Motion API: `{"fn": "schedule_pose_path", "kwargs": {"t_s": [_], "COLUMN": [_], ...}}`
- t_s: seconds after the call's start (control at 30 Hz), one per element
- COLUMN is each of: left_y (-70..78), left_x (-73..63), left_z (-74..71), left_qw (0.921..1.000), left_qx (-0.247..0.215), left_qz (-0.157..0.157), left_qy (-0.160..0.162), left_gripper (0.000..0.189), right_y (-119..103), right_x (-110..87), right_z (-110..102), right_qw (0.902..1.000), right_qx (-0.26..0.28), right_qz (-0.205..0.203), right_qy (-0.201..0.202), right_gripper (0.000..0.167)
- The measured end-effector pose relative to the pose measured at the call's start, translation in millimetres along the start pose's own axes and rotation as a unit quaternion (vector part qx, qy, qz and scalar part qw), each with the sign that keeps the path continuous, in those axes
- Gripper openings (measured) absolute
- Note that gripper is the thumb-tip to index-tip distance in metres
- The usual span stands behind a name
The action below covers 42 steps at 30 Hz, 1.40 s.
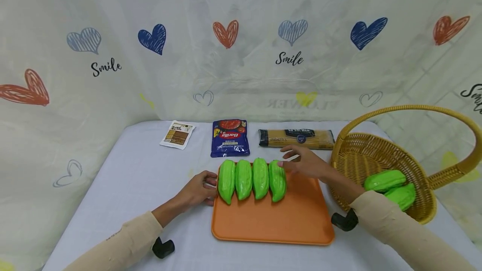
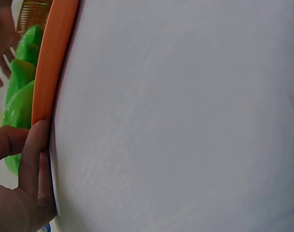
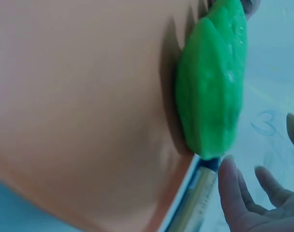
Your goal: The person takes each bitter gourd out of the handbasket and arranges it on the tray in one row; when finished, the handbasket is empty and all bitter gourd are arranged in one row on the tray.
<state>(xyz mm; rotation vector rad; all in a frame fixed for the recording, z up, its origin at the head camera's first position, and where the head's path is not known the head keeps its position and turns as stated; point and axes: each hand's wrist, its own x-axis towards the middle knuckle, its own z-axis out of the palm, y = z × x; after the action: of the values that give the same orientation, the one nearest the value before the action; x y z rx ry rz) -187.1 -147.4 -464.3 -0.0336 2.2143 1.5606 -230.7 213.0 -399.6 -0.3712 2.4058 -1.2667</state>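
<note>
Several green, ridged star fruits stand side by side in a row along the back left of an orange tray. At the tray's left rim, my left hand pinches the edge, which shows closer in the left wrist view with the fingertips on the orange rim. My right hand hovers over the tray's back edge, just right of the last star fruit. In the right wrist view its fingers are spread and hold nothing, close by the end of a star fruit.
A wicker basket with a tall handle stands at the right, holding two more green star fruits. Behind the tray lie a spaghetti pack, a blue Barilla pouch and a white-and-brown sachet.
</note>
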Motion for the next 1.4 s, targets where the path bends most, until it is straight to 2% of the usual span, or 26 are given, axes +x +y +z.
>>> {"fn": "schedule_pose_path", "kwargs": {"t_s": [0.33, 0.53, 0.83, 1.07, 1.27, 1.4], "left_y": [-2.9, -1.6, -3.1, -3.8, -4.1, -4.7], "left_x": [1.9, 0.9, 3.2, 3.9, 2.9, 2.1], "left_z": [1.0, 1.4, 0.8, 0.6, 0.3, 0.1], "left_qw": [1.0, 1.0, 1.0, 1.0, 1.0, 0.9999], "left_qx": [-0.002, -0.001, 0.001, -0.001, 0.0, -0.006], "left_qz": [0.001, -0.001, -0.003, -0.002, 0.0, 0.009], "left_qy": [0.004, 0.006, 0.006, 0.003, 0.002, -0.005], "left_gripper": [0.058, 0.057, 0.058, 0.057, 0.057, 0.059], "right_y": [-10, -2, 13, 24, 43, 55], "right_x": [-21.6, -37.0, -69.5, -96.9, -106.5, -109.2], "right_z": [-27, -46, -77, -108, -129, -139], "right_qw": [0.9986, 0.9971, 0.9926, 0.9948, 0.9954, 0.9956], "right_qx": [-0.03, -0.046, -0.061, -0.04, -0.041, -0.052], "right_qz": [-0.039, -0.056, -0.08, -0.05, -0.041, 0.01], "right_qy": [-0.016, -0.023, -0.068, -0.079, -0.076, -0.078], "right_gripper": [0.062, 0.056, 0.042, 0.043, 0.047, 0.053]}}
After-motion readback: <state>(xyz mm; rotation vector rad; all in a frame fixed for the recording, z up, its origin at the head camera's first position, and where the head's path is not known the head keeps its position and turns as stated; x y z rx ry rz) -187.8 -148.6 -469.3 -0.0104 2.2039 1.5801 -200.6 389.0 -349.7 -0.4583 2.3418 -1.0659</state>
